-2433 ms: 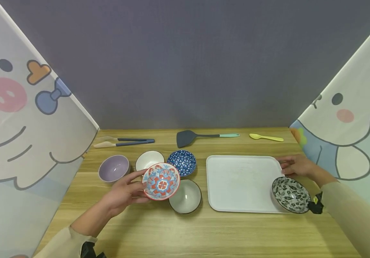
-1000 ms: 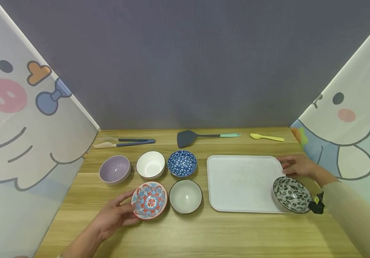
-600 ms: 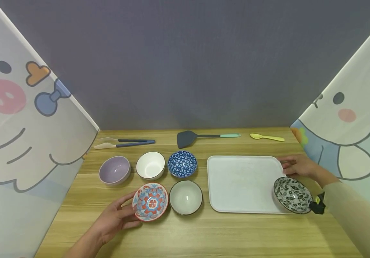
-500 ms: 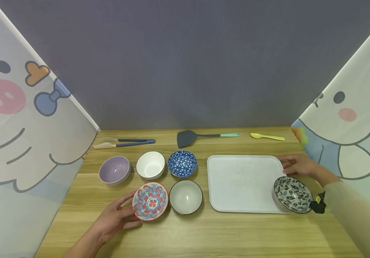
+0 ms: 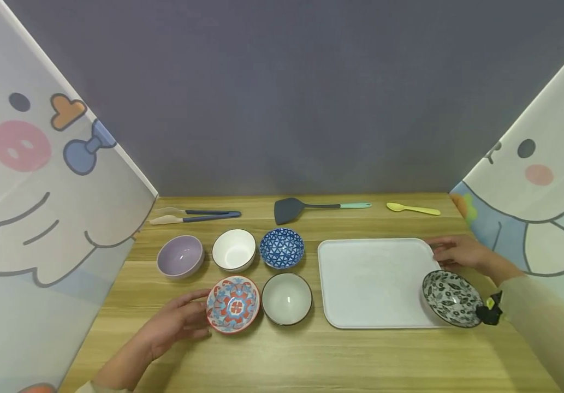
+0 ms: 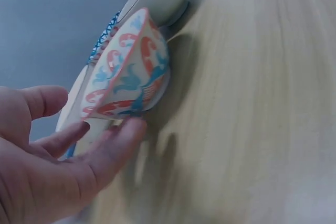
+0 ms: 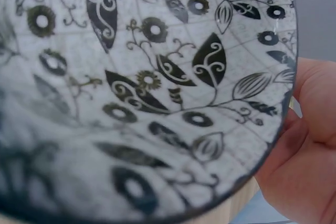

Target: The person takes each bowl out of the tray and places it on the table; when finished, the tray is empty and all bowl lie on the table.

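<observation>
My left hand [image 5: 176,322] is beside the red-and-blue patterned bowl [image 5: 233,304]. In the left wrist view its thumb stands away from the rim and its fingers are loosely extended near the bowl's base. The bowl stands upright on the table, close to a grey-white bowl [image 5: 287,299]. At the right edge of the white tray [image 5: 370,284], my right hand [image 5: 463,252] holds the rim near the back corner; its fingertips are partly hidden. A black-and-white leaf-patterned bowl [image 5: 451,299] overlaps the tray's near right corner, in front of my hand, and fills the right wrist view.
Behind stand a purple bowl [image 5: 180,256], a white bowl [image 5: 234,250] and a blue triangle-patterned bowl [image 5: 282,248]. Along the table's back lie tongs [image 5: 213,216], a dark spatula [image 5: 289,210] and a yellow spoon [image 5: 411,208]. A grey wall rises behind, with printed panels either side.
My left hand brought the red-and-blue bowl nearer and down beside the grey-white bowl, then loosened from it. The tray has shifted slightly toward me. The right hand stays at its edge.
</observation>
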{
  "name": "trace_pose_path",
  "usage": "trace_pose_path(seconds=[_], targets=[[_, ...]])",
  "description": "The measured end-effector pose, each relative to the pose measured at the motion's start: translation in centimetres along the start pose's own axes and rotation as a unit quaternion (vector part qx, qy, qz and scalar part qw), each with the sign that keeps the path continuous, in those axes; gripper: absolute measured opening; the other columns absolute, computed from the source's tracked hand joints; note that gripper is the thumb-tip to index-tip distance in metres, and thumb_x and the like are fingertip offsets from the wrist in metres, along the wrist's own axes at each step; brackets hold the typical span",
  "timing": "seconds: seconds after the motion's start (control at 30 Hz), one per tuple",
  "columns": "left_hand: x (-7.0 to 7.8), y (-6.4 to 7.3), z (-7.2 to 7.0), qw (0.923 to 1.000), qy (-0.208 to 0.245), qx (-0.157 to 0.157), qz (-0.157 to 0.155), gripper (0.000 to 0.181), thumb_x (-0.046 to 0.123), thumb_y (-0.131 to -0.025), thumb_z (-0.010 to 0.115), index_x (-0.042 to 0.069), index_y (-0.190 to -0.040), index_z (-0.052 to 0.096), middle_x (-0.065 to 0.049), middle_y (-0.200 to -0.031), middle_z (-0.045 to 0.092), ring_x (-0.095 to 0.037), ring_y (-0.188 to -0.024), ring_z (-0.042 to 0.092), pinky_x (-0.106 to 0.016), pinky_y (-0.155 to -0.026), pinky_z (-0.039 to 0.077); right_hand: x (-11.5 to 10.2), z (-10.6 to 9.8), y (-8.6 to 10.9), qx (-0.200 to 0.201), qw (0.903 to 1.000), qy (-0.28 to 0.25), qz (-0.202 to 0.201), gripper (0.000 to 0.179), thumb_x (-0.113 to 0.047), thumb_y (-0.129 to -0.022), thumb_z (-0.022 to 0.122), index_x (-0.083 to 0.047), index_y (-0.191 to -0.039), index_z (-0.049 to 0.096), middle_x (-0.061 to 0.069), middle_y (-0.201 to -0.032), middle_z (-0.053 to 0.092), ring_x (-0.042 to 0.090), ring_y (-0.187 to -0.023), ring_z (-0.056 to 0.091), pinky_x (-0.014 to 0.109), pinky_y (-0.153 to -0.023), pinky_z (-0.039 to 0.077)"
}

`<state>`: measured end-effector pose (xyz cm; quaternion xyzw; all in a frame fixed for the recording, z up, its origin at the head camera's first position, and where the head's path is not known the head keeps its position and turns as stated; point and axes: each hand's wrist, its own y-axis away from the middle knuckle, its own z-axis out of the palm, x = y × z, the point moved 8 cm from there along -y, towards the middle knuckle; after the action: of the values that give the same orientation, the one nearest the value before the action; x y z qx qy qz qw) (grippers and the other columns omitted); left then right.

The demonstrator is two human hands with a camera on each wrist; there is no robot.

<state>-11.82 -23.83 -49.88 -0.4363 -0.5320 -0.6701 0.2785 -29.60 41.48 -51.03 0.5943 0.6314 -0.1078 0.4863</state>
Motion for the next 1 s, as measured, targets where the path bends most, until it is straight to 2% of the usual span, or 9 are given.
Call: trace_pose_path(seconds=[0.07, 0.13, 0.23, 0.3, 0.4, 0.5, 0.67, 0.87, 1.0], targets=[[0.9, 0.1, -0.4, 0.9990, -0.039, 0.020, 0.013, 0.065, 0.026, -0.108, 0.052, -0.008, -0.157, 0.025, -0.029, -0.145, 0.053, -0.036, -0.127, 0.061, -0.053, -0.101, 0.058, -0.2, 0.0, 0.1, -0.001, 1.0000, 0.001, 0.002, 0.062, -0.012, -0.098, 0.068, 0.011, -0.149, 0.041, 0.012, -0.111, 0.070, 0.014, -0.082, 0.066, 0.033, -0.069, 0.063], [2.2, 0.2, -0.9, 0.9949, -0.079, 0.055, 0.031, 0.061, 0.022, -0.108, 0.052, -0.009, -0.155, 0.029, -0.032, -0.145, 0.050, -0.037, -0.127, 0.060, -0.052, -0.100, 0.058, -0.5, 0.1, 0.1, -0.002, 1.0000, 0.003, 0.000, 0.061, -0.011, -0.098, 0.067, 0.012, -0.149, 0.041, 0.013, -0.110, 0.071, 0.014, -0.081, 0.066, 0.033, -0.068, 0.063], [4.9, 0.5, -1.3, 0.9817, -0.137, 0.113, 0.069, 0.053, 0.016, -0.106, 0.054, -0.010, -0.150, 0.038, -0.032, -0.142, 0.052, -0.034, -0.122, 0.061, -0.048, -0.095, 0.061, -0.8, 0.1, 0.2, -0.005, 1.0000, 0.007, -0.002, 0.060, -0.009, -0.098, 0.066, 0.013, -0.148, 0.041, 0.014, -0.110, 0.072, 0.014, -0.082, 0.067, 0.033, -0.068, 0.063], [7.0, 0.5, -1.1, 0.9713, -0.165, 0.142, 0.097, 0.048, 0.014, -0.105, 0.054, -0.007, -0.147, 0.044, -0.029, -0.138, 0.055, -0.030, -0.119, 0.062, -0.042, -0.092, 0.062, -0.9, 0.2, 0.3, -0.005, 0.9999, 0.009, -0.002, 0.059, -0.008, -0.098, 0.066, 0.013, -0.148, 0.042, 0.015, -0.110, 0.072, 0.015, -0.083, 0.067, 0.033, -0.068, 0.063], [10.0, 0.1, 0.3, 0.9617, -0.185, 0.149, 0.137, 0.043, 0.014, -0.106, 0.055, -0.004, -0.145, 0.049, -0.026, -0.134, 0.058, -0.028, -0.116, 0.064, -0.038, -0.090, 0.062, -1.1, 0.2, 0.4, -0.005, 0.9998, 0.018, -0.007, 0.058, -0.007, -0.098, 0.066, 0.013, -0.147, 0.042, 0.015, -0.110, 0.072, 0.015, -0.083, 0.067, 0.033, -0.068, 0.063], [12.4, -1.2, 2.9, 0.9638, -0.177, 0.117, 0.161, 0.043, 0.013, -0.105, 0.056, -0.003, -0.145, 0.050, -0.026, -0.131, 0.059, -0.030, -0.114, 0.066, -0.041, -0.092, 0.063, -1.1, 0.1, 0.5, -0.001, 0.9996, 0.028, -0.008, 0.057, -0.007, -0.098, 0.066, 0.013, -0.146, 0.043, 0.016, -0.109, 0.072, 0.016, -0.083, 0.067, 0.033, -0.069, 0.064], [14.8, -4.1, 9.5, 0.9766, -0.145, 0.023, 0.158, 0.045, 0.016, -0.104, 0.057, 0.001, -0.146, 0.050, -0.022, -0.128, 0.062, -0.032, -0.110, 0.068, -0.049, -0.096, 0.061, -1.1, -0.1, 0.6, 0.005, 0.9987, 0.049, -0.014, 0.056, -0.005, -0.099, 0.064, 0.015, -0.146, 0.042, 0.018, -0.108, 0.072, 0.017, -0.085, 0.067, 0.034, -0.071, 0.064], [15.6, -7.5, 17.0, 0.9848, -0.108, -0.069, 0.117, 0.048, 0.023, -0.103, 0.059, 0.009, -0.148, 0.050, -0.016, -0.132, 0.064, -0.034, -0.113, 0.069, -0.045, -0.094, 0.062, -1.0, 0.0, 0.4, 0.011, 0.9985, 0.050, -0.021, 0.056, -0.005, -0.098, 0.065, 0.015, -0.145, 0.043, 0.018, -0.106, 0.073, 0.015, -0.083, 0.067, 0.032, -0.070, 0.064], [15.7, -9.7, 20.7, 0.9850, -0.109, -0.093, 0.096, 0.052, 0.024, -0.098, 0.064, 0.013, -0.148, 0.053, -0.015, -0.130, 0.066, -0.029, -0.106, 0.072, -0.045, -0.090, 0.063, -1.2, 0.1, 0.4, 0.009, 0.9986, 0.048, -0.022, 0.056, -0.005, -0.098, 0.065, 0.015, -0.145, 0.043, 0.016, -0.104, 0.073, 0.015, -0.083, 0.067, 0.032, -0.069, 0.063]])
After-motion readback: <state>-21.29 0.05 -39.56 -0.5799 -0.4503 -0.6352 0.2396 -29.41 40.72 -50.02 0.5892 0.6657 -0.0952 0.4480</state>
